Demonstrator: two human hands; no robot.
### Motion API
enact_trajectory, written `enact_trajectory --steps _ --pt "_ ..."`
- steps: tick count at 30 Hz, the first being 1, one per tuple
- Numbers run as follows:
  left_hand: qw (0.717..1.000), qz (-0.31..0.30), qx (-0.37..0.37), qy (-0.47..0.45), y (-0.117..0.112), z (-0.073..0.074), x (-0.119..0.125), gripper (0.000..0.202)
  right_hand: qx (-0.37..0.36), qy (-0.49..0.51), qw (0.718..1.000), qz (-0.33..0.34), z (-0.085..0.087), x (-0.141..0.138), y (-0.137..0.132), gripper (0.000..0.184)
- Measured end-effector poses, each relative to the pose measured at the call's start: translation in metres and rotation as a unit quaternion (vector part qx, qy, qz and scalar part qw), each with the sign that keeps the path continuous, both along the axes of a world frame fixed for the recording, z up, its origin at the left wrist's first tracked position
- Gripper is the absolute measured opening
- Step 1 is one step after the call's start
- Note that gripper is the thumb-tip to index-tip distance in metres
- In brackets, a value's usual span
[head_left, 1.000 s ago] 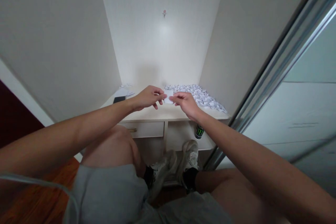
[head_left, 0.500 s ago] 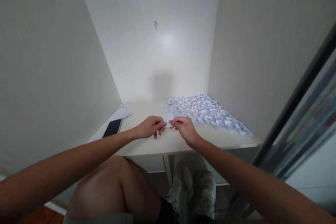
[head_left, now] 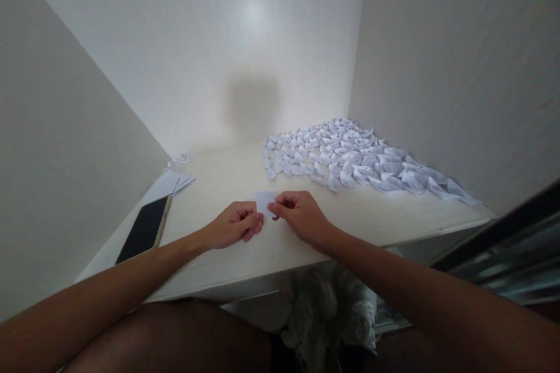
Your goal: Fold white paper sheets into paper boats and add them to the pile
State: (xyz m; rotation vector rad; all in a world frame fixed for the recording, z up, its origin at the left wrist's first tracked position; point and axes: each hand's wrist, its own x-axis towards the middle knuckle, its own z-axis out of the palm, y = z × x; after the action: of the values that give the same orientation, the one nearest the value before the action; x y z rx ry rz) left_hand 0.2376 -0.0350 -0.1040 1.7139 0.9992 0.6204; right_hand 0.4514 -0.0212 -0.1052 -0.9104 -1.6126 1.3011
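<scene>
A small white piece of paper (head_left: 264, 203) is held up between my two hands, above the front part of the white desk (head_left: 227, 256). My right hand (head_left: 301, 215) pinches its right edge between thumb and fingers. At the lower left edge, my left hand (head_left: 236, 224) closes thumb against curled fingers on the paper. Behind and to the right lies a wide spread of small folded white paper pieces (head_left: 350, 157), overlapping one another up to the right wall.
A dark-screened phone (head_left: 144, 230) lies at the desk's left side, with flat white paper sheets (head_left: 172, 184) behind it. Small paper scraps (head_left: 180, 159) sit in the back left corner. Walls enclose the desk. Shoes (head_left: 328, 315) show below its front edge.
The view has tilted down and come nearer to the desk, so the phone and the folded papers look larger. Both hands still hold the small paper, and more of it shows.
</scene>
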Motion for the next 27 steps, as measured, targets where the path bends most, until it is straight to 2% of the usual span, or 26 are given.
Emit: enact_trajectory --steps 2,5,10,15,21,25,27 --pt "0.999 0.015 0.0 -0.031 0.003 -0.006 -0.004 0.05 -0.002 -0.01 1.0 -0.004 0.0 0.0 0.001 0.022" --pt "0.997 0.042 -0.014 -0.069 0.005 -0.009 -0.009 0.053 -0.022 -0.026 0.999 0.03 0.002 0.001 0.003 0.022" --pt "0.998 0.031 0.014 -0.048 -0.001 -0.002 -0.011 0.053 -0.049 -0.087 0.991 0.09 0.012 -0.001 -0.003 0.028" --pt "0.995 0.01 0.005 -0.097 -0.005 0.004 -0.011 0.056 -0.066 -0.108 0.988 0.086 0.017 -0.003 -0.01 0.032" --pt "0.996 -0.027 0.061 -0.063 0.003 0.013 -0.007 0.055 -0.071 -0.112 0.988 0.082 0.016 0.003 -0.011 0.044" --pt "0.994 -0.045 0.064 -0.078 0.011 0.015 0.001 0.054 -0.073 -0.115 0.988 0.067 0.012 0.008 -0.01 0.048" --pt "0.99 -0.035 0.109 -0.088 0.013 0.015 0.004 0.052 -0.07 -0.125 0.988 0.059 0.009 0.009 -0.007 0.05"
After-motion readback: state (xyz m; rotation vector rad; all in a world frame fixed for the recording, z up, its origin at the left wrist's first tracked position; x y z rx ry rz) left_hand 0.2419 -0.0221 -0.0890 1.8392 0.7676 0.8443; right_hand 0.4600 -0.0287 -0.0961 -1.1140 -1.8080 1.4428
